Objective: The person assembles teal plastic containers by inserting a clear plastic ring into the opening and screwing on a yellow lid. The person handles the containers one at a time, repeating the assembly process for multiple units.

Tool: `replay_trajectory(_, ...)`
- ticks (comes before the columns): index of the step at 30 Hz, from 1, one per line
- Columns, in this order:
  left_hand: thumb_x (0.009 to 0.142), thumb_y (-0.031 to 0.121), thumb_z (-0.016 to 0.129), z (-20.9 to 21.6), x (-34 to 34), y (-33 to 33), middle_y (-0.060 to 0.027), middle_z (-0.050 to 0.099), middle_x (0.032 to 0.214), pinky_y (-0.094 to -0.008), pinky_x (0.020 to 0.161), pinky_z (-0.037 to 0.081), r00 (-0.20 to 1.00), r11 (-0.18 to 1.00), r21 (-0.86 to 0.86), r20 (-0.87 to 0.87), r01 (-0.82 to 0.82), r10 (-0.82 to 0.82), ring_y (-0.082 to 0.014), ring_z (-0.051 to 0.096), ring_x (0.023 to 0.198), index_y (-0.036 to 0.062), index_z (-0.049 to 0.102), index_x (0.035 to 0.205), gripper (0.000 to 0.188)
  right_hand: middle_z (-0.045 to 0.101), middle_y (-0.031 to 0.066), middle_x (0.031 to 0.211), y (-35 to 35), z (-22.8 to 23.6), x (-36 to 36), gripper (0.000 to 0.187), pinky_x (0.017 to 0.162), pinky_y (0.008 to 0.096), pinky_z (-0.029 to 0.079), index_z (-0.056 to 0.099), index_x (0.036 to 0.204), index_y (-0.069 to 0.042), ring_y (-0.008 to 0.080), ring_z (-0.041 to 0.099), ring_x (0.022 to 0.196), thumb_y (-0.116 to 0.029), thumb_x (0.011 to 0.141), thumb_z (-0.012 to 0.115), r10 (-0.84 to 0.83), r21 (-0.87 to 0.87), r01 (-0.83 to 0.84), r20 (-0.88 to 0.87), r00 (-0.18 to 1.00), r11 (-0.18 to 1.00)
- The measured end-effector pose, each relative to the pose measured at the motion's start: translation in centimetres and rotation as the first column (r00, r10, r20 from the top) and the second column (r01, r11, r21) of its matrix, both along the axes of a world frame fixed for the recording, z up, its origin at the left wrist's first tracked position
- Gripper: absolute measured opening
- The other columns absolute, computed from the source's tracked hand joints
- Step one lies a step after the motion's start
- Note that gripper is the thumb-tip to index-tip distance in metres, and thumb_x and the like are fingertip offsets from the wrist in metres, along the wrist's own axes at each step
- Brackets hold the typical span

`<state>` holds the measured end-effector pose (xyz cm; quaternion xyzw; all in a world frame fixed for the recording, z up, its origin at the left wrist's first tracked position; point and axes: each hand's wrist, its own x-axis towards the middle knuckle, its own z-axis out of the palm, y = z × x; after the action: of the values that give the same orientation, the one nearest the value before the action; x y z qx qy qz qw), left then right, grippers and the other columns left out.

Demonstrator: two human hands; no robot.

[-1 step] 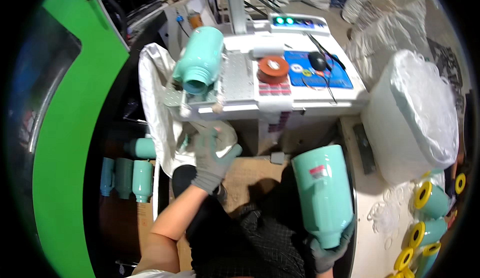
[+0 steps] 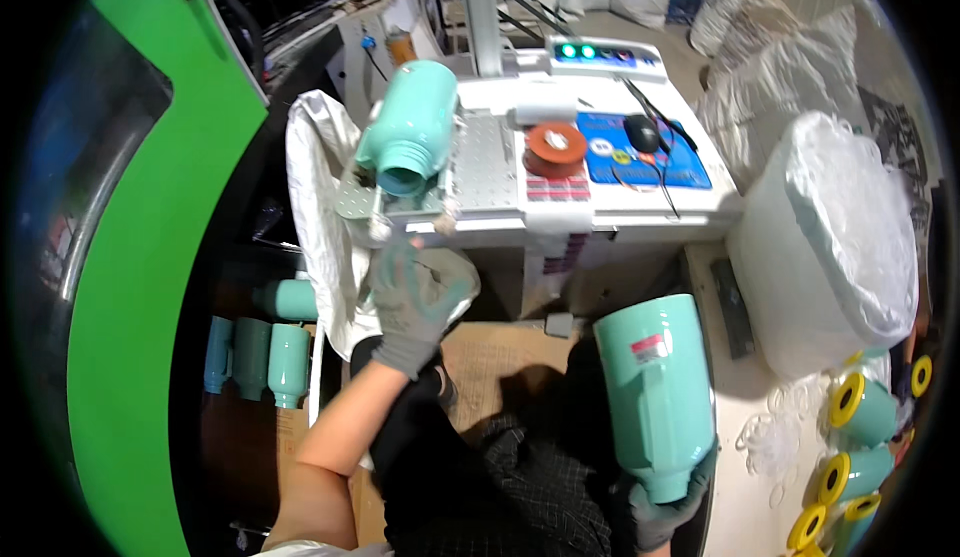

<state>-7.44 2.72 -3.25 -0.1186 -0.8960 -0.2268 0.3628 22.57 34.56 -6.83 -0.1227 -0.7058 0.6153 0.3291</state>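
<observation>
My right hand (image 2: pixel 655 512), in a grey glove, is wrapped round the narrow neck of a turquoise jug body (image 2: pixel 660 387) at the lower right. The jug's wide end points up and away, its handle faces up, and a small red label sits near that end. My left hand (image 2: pixel 410 307), gloved too, is open with fingers spread above a white bag (image 2: pixel 325 197) at the bench's front left. Nothing shows in it. Just beyond, another turquoise jug body (image 2: pixel 415 122) lies on a perforated metal plate (image 2: pixel 482 162), its open neck toward me.
An orange-brown spool (image 2: pixel 556 147) and a mouse (image 2: pixel 641 133) on a blue pad are on the white bench. Several jug bodies (image 2: pixel 289 362) stand low left. At right are a large white bag (image 2: pixel 820 257), clear rings (image 2: pixel 770 442) and yellow-ringed turquoise pieces (image 2: pixel 860 407). A green machine panel (image 2: pixel 130 357) borders the left.
My left hand has shifted slightly left and away from me, fingers still spread. The jug in my right hand has turned a little, showing more of its handle. The whole view has shifted slightly.
</observation>
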Motion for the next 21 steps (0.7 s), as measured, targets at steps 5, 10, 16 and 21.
replay_trajectory(5, 0.078, 0.017, 0.081, 7.3, -11.4, -8.0, -0.0134, 0.051, 0.149, -0.0558, 0.109, 0.044, 0.92, 0.726, -0.675, -0.357, -0.134, -0.162, -0.0446, 0.05, 0.132, 0.0137, 0.055, 0.139, 0.066, 0.038, 0.0249, 0.162, 0.8, 2.7, -7.3, 0.122, 0.12, 0.0505, 0.037, 0.025, 0.16, 0.01, 0.0371, 0.042, 0.147, -0.052, 0.078, 0.09, 0.032, 0.354, 0.039, -0.192, 0.981, 0.934)
replay_trajectory(10, 0.086, 0.024, 0.075, 8.6, -7.7, -6.4, -0.0079, 0.056, 0.148, -0.0509, 0.103, 0.049, 0.921, 0.81, -0.571, -0.228, 0.135, -0.315, -0.0387, 0.054, 0.129, 0.0197, 0.057, 0.137, 0.054, 0.038, 0.0307, 0.162, 0.2, 7.3, -15.8, 0.1, 0.115, 0.0548, 0.043, 0.04, 0.158, -0.002, 0.0488, 0.041, 0.147, -0.035, 0.077, 0.088, 0.101, 0.693, 0.146, -0.303, 0.948, 0.706)
replay_trajectory(16, 0.081, 0.04, 0.086, 12.6, 13.8, -6.4, -0.0055, 0.067, 0.134, -0.0397, 0.082, 0.052, 0.877, 0.909, -0.075, -0.241, 0.41, -0.415, -0.0289, 0.064, 0.106, 0.0222, 0.064, 0.131, 0.057, 0.048, 0.0305, 0.154, -6.8, 12.9, -26.2, 0.101, 0.08, 0.0425, 0.064, 0.053, 0.154, -0.015, 0.0434, 0.071, 0.112, -0.039, 0.065, 0.095, 0.196, 0.902, 0.12, -0.217, 0.956, 0.416)
replay_trajectory(21, 0.075, 0.044, 0.09, 6.3, 14.8, -3.2, -0.0093, 0.065, 0.117, -0.0431, 0.098, 0.048, 0.748, 0.771, 0.445, 0.278, 0.455, -0.602, -0.0294, 0.06, 0.112, 0.0079, 0.064, 0.131, 0.072, 0.052, 0.025, 0.152, -17.1, 13.1, -36.6, 0.083, 0.066, 0.0383, 0.061, 0.048, 0.156, -0.029, 0.0327, 0.075, 0.09, -0.037, 0.08, 0.083, 0.4, 0.963, 0.053, -0.159, 0.903, 0.264)
